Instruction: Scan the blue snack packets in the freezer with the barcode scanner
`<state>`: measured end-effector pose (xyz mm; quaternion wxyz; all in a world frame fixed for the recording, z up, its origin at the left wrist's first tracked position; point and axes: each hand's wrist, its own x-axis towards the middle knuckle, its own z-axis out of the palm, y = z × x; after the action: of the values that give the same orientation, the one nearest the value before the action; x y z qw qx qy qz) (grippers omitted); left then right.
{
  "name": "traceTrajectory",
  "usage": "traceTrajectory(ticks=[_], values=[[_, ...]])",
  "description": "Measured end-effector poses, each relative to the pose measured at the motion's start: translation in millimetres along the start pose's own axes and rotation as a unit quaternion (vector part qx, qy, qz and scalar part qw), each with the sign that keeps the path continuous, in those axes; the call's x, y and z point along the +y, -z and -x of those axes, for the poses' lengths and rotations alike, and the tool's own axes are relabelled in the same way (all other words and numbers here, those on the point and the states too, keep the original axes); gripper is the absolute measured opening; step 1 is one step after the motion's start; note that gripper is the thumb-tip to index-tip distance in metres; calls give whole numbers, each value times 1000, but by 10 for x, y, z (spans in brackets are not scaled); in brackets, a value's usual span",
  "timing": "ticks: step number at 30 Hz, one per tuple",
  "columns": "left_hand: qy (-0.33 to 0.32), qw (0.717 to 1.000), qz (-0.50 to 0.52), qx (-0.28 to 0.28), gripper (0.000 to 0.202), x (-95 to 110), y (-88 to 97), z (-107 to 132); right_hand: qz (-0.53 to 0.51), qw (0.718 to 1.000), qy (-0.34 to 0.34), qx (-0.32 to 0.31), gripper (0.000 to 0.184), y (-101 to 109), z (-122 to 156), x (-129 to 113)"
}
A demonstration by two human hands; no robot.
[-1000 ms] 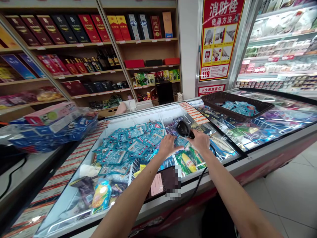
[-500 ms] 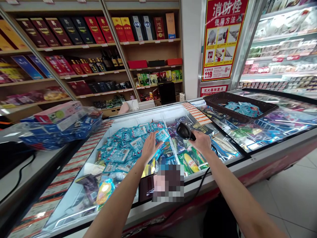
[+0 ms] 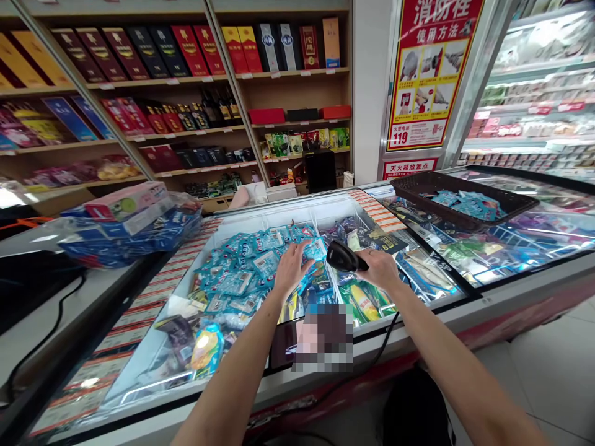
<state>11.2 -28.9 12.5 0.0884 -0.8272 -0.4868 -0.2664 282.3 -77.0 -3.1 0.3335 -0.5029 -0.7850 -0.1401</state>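
Note:
Between the thumb and fingers of my left hand [image 3: 290, 267] is a small blue packet [image 3: 317, 249], its printed face turned toward the right. My right hand [image 3: 379, 270] grips a black handheld barcode scanner [image 3: 343, 256], whose head points left and sits close beside that packet. Below and left of my left hand, many similar blue packets [image 3: 239, 282] lie in a loose heap inside the chest freezer [image 3: 286, 214]. A white wire divider [image 3: 331, 279] stands beneath the gap between my hands. The scanner's cable [image 3: 383, 337] hangs over the freezer's front edge.
A brown basket [image 3: 409, 183] with more blue packets rests on the freezer's right part. Plastic-wrapped boxes [image 3: 134, 226] are stacked on the left counter. Bagged corn [image 3: 365, 302] lies under my right hand. Shelves with boxed goods [image 3: 290, 74] line the back.
The scanner has come closer to the packet in my left hand, and the gap between them has shrunk. The whole view has shifted slightly, with the scene appearing further right.

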Motion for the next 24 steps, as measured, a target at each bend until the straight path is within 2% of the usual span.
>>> traceTrajectory(ticks=[18,24], values=[[6,1000,-22,-11,52,4,3,6,14,1000,-2,9,28,-162,-92,-62],[10,1000,-24,-13,52,22,20,9,20,1000,20,-6,27,-176,-128,-104]])
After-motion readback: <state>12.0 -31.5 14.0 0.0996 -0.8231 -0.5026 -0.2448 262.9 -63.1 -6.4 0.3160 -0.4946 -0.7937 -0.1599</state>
